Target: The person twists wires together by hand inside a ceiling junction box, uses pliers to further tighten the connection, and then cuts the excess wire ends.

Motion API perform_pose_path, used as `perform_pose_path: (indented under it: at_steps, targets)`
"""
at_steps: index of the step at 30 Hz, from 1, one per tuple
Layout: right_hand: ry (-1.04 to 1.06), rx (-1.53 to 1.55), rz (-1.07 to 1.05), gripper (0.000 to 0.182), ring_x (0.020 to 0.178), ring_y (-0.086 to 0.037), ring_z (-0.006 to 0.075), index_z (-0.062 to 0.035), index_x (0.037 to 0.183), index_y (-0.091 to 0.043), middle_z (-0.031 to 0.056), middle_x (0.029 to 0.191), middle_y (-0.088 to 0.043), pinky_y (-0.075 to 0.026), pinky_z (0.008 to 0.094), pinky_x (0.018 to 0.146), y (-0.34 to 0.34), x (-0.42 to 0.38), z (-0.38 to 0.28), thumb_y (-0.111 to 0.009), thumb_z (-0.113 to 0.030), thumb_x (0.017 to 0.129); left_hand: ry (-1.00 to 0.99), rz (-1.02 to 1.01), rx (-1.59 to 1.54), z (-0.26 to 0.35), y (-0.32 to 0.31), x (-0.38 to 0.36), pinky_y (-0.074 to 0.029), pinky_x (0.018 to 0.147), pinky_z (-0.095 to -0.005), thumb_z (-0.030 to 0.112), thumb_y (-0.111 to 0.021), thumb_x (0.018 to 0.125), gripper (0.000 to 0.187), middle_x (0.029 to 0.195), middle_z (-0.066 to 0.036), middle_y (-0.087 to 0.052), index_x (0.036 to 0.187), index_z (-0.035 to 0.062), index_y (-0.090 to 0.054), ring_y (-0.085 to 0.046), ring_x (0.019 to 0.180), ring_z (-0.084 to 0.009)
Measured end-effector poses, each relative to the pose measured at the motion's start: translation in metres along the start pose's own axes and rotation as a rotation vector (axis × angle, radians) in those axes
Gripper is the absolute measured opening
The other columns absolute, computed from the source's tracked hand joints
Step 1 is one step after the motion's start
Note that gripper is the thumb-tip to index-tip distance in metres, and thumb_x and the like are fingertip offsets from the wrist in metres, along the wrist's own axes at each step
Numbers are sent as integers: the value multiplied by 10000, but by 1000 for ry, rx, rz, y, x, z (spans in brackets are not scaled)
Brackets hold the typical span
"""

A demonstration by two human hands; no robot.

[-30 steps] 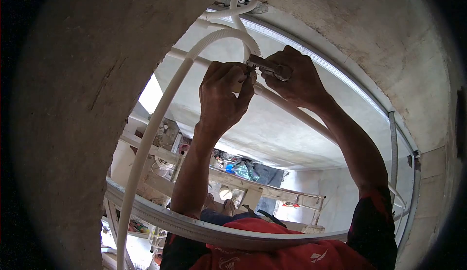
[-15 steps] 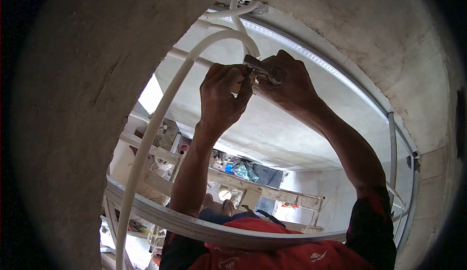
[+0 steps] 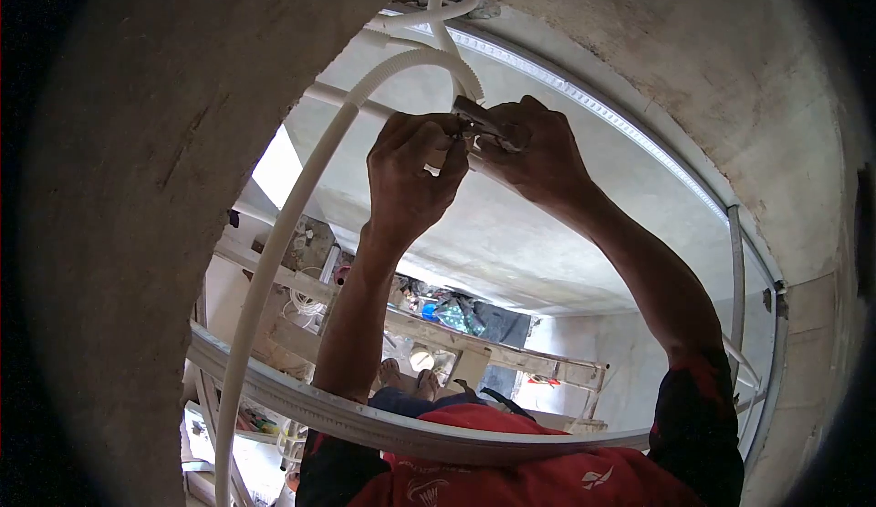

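- The left hand [image 3: 401,174] is raised from a nearly upright forearm, thumb and fingertips pinching a small piece [image 3: 461,133] too small to identify.
- The right hand [image 3: 540,149] reaches in from the right, forearm slanting up and leftward, fingers curled around a metal tool [image 3: 485,122].
- The tool lies between the hands, its head beside the left fingertips; its long axis slopes from upper left down to the right hand.
- A white conduit [image 3: 294,198] rises at left, arching over toward the tool's head.
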State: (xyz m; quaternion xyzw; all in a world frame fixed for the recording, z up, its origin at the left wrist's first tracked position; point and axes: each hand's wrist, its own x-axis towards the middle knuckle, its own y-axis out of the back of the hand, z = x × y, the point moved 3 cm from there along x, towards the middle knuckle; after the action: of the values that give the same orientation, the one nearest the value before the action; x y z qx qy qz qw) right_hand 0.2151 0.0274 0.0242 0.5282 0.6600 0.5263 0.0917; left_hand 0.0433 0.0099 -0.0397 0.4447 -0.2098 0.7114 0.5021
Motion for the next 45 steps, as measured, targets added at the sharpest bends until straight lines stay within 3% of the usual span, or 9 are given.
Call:
perform_pose_path:
  at_steps: [9,15,17,21,28,31,36,43,45]
  targets:
    - [-193,235,-147,283,731,-648,306,-44,959,-729,157,804,-707,-516,452,724,-3,2,-1,-841,-268,828,50,-21,4,2,2,2,-562,749,-395,38,-808,794,153,909,-87,-748,929,40,-737,-680,859,-264]
    - [-12,-80,9,266,746,-678,348,-43,1000,-725,165,813,-708,-534,480,728,-2,-2,-11,-820,-231,838,57,-116,4,-3,9,4,-564,702,-392,57,-821,818,134,877,-88,-744,914,31,-732,-681,816,-257]
    - [-1,-158,-38,277,740,-681,361,-41,981,-723,172,821,-706,-540,487,726,1,-1,-12,-830,-248,831,42,-202,-16,0,10,7,-539,722,-426,12,-779,838,103,854,-158,-733,882,-1,-686,-663,817,-306]
    - [-111,-24,-65,273,724,-683,362,-34,958,-723,180,798,-704,-541,485,712,2,2,-7,-823,-258,839,54,-197,-50,8,13,13,-546,741,-433,4,-768,853,90,866,-166,-744,913,-12,-703,-684,852,-319]
    - [-217,156,-134,275,722,-736,267,-3,1009,-760,192,792,-741,-554,410,682,-2,4,-3,-773,-242,871,47,-270,-127,-5,23,15,-581,808,-436,-17,-728,891,92,968,-174,-764,982,-12,-718,-719,938,-333]
    - [-184,200,-108,292,731,-745,238,2,1051,-765,193,817,-756,-561,400,693,-2,4,-6,-758,-234,879,-9,-313,-78,-12,26,17,-617,759,-360,-14,-723,908,154,1026,-124,-779,1059,10,-739,-741,914,-230]
    - [-222,179,-132,281,694,-724,231,10,1041,-759,193,789,-747,-555,402,674,-5,2,1,-746,-223,886,196,-386,-202,-16,24,24,-615,757,-353,-7,-740,905,153,989,-112,-785,1048,46,-760,-752,861,-209]
    - [-198,190,-125,261,647,-683,221,17,984,-744,178,741,-724,-537,403,641,-8,1,5,-736,-226,887,2,-357,-72,-9,23,24,-618,730,-374,29,-764,899,65,914,-104,-770,963,37,-762,-761,856,-216]
    - [-182,227,-122,269,650,-683,211,17,978,-745,174,745,-728,-537,401,641,-8,2,2,-737,-235,884,22,-302,-80,-6,22,24,-569,715,-420,14,-769,855,75,820,-125,-742,925,35,-755,-706,805,-288]
